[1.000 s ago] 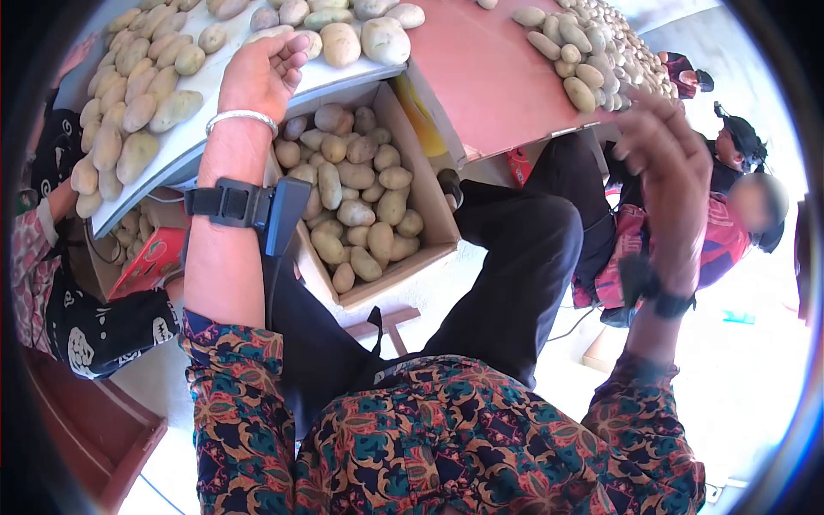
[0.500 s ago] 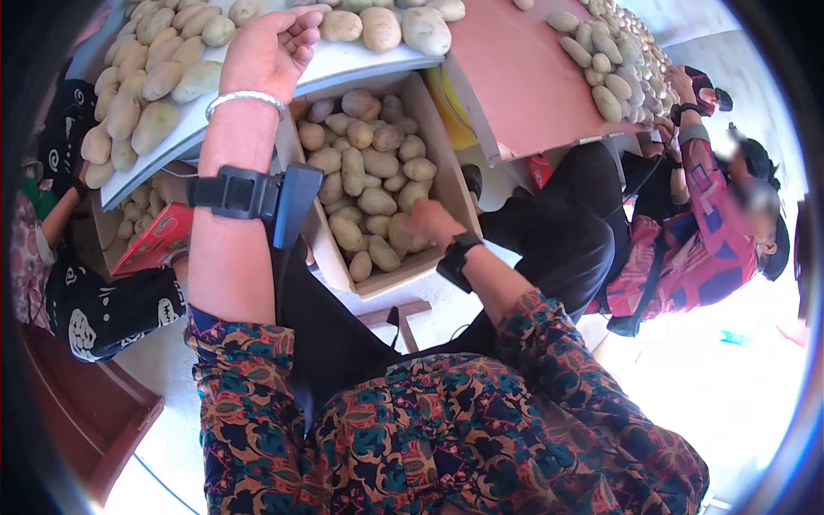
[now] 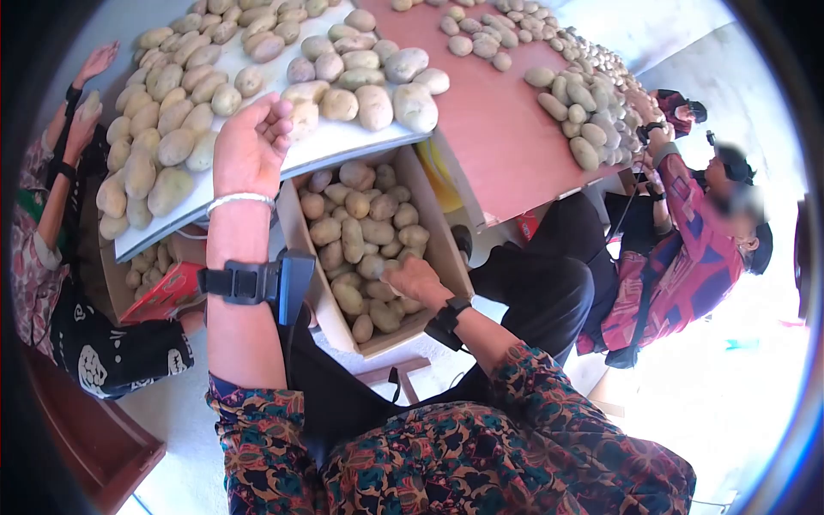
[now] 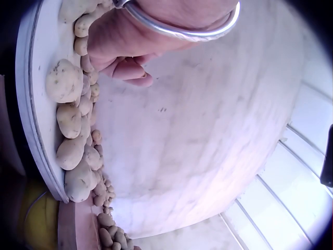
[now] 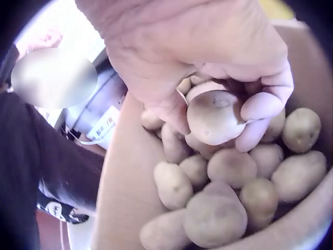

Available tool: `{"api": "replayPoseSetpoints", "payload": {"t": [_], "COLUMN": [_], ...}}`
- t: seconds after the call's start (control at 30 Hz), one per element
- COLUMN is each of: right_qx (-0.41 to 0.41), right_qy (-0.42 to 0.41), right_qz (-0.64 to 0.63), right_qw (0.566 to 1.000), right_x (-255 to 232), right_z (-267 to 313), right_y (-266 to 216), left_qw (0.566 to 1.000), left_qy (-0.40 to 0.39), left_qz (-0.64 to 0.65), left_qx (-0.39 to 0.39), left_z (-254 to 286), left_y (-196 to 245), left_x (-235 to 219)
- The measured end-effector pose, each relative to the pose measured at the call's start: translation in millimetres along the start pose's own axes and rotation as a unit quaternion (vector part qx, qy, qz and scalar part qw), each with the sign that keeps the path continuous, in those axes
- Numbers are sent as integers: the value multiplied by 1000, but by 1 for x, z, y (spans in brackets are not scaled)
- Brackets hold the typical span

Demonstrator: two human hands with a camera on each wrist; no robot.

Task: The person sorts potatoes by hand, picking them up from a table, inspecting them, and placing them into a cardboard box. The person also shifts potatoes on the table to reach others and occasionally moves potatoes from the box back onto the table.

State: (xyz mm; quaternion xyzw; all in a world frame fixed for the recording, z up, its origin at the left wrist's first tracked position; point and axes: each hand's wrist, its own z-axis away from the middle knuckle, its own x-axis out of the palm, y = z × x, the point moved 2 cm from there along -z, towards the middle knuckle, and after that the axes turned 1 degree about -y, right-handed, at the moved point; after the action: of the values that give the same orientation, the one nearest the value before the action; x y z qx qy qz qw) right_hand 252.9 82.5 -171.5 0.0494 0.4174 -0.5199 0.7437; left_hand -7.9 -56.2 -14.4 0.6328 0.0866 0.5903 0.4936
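My right hand (image 3: 410,279) is down in the cardboard box (image 3: 448,243) of potatoes. In the right wrist view its fingers (image 5: 260,109) and thumb curl round one pale potato (image 5: 214,117), held just above the others in the box. My left hand (image 3: 251,144) rests at the near edge of the white table (image 3: 343,142), with a silver bangle on the wrist. Its fingers (image 4: 127,67) are loosely curled and I see nothing in them. A potato (image 3: 302,116) lies right beside its fingertips.
Many potatoes cover the white table and the red-brown table (image 3: 506,129) behind it. One person (image 3: 695,232) sits at the right, and another person's arm (image 3: 60,180) reaches in at the left. A red carton (image 3: 159,281) lies under the table. A box wall (image 5: 125,182) is close on my right hand's left.
My right hand dropped from high on the right into the box and now grips a potato. My left hand stayed at the white table's edge.
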Motion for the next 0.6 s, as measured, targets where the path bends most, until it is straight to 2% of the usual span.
{"api": "replayPoseSetpoints", "payload": {"t": [0.1, 0.17, 0.23, 0.33, 0.4, 0.47, 0.6], "right_qx": [-53, -151, -175, -187, -194, -151, -115], "right_qy": [69, 133, 172, 208, 225, 363, 365], "right_qz": [-63, -105, -145, -164, -181, -137, -94], "right_qw": [994, 974, 958, 946, 938, 909, 919], "right_x": [-40, -75, -109, -165, -183, -194, -212], "right_z": [17, 41, 49, 73, 62, 41, 16], "right_y": [-17, -35, -40, -59, -58, -50, -56], "left_qw": [1000, 1000, 1000, 1000, 1000, 1000, 1000], "left_qy": [3, 1, -4, -9, -11, -4, 8], "left_qz": [4, 7, 6, 0, -4, -16, -18], "left_qx": [-9, -11, -9, -13, -10, -12, 1], "left_z": [0, 0, -2, -3, -3, -2, 4], "left_y": [-2, -5, -8, -11, -11, -11, -14], "left_x": [4, 6, 6, 6, 9, 11, 19]}}
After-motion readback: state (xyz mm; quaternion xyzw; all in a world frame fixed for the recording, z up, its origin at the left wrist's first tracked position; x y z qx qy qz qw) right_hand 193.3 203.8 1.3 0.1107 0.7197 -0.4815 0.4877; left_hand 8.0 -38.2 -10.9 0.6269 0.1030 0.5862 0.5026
